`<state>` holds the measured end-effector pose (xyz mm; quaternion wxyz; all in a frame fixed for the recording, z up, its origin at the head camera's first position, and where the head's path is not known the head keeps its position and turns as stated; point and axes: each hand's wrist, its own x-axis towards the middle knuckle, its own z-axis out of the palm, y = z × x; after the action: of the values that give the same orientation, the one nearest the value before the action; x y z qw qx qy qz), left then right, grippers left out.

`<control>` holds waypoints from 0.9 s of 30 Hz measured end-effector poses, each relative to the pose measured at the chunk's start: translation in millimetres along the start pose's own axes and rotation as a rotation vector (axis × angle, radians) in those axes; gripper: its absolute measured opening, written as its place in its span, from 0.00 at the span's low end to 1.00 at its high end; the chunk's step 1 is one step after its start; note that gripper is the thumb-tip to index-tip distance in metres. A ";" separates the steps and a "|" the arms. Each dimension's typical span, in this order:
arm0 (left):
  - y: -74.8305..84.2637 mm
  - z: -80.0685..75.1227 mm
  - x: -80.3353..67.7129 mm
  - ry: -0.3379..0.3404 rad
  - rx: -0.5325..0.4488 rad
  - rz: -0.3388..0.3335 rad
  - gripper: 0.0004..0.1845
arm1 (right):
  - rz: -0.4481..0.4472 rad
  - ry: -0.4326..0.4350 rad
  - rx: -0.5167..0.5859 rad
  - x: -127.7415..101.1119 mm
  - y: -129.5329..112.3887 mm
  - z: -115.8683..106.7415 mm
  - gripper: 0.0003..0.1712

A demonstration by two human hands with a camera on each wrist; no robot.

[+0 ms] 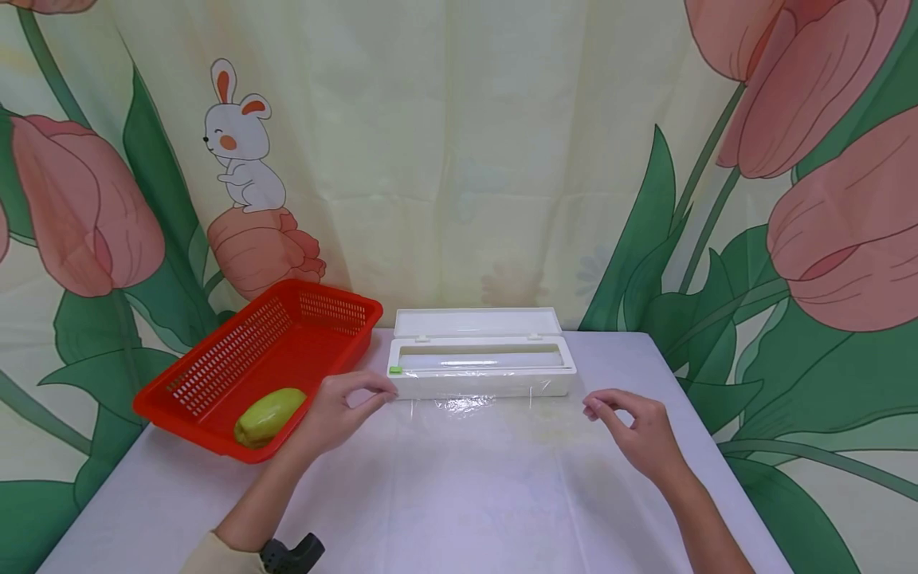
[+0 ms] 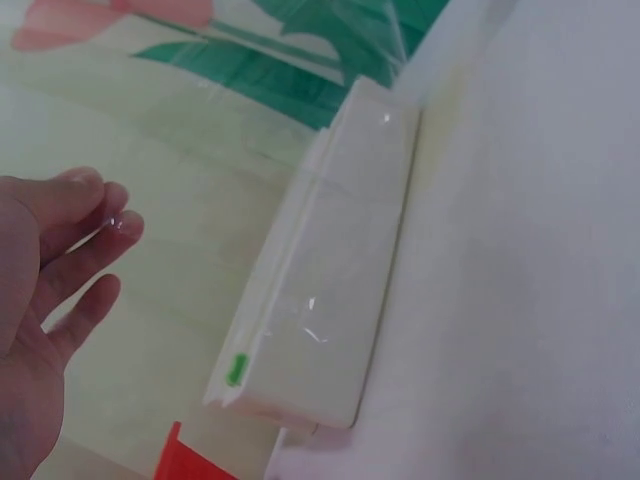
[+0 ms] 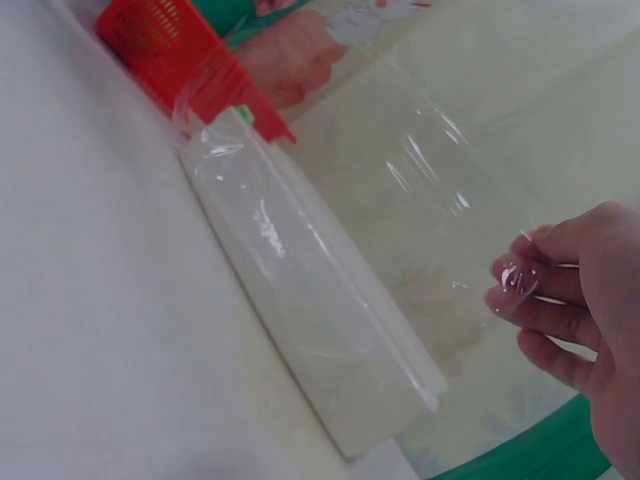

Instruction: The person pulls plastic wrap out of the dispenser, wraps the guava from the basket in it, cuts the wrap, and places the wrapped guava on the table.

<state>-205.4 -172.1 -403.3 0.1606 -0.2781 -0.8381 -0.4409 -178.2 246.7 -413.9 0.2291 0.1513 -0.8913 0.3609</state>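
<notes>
A white cling-film dispenser box [image 1: 480, 363] lies across the white table [image 1: 459, 510] with its lid open, and a green slider [image 2: 236, 368] sits at its left end. A sheet of clear film [image 1: 488, 410] is drawn out of it toward me. My left hand [image 1: 383, 392] pinches the film's left corner by the box's left end, thumb and forefinger together [image 2: 110, 215]. My right hand [image 1: 591, 408] pinches the right corner, and the film bunches at its fingertips [image 3: 515, 280]. Seen from the right wrist, the sheet [image 3: 430, 190] stretches over the box [image 3: 300, 290].
A red slotted basket [image 1: 237, 351] stands at the table's left rear with a green fruit [image 1: 268, 414] inside, close to my left forearm. A flower-and-rabbit printed curtain [image 1: 459, 159] hangs right behind the table. The table's edges run close on both sides.
</notes>
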 end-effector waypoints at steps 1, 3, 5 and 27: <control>-0.7 0.6 -0.5 -0.001 0.002 -0.006 0.09 | 0.001 -0.003 0.002 -0.1 0.4 0.4 0.06; -2.0 1.7 -1.0 -0.004 0.010 -0.007 0.10 | 0.001 -0.007 0.004 -0.4 1.6 1.6 0.06; -3.5 2.9 -1.7 -0.006 0.012 -0.010 0.10 | 0.001 -0.013 0.002 -0.6 2.6 2.9 0.06; -16.5 15.8 -8.7 -0.022 0.065 -0.112 0.08 | 0.060 -0.056 0.005 -7.7 20.7 19.1 0.06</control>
<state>-209.0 -169.4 -427.3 0.1354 -0.2302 -0.8680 -0.4186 -186.4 248.3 -441.9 0.1927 0.1352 -0.9006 0.3655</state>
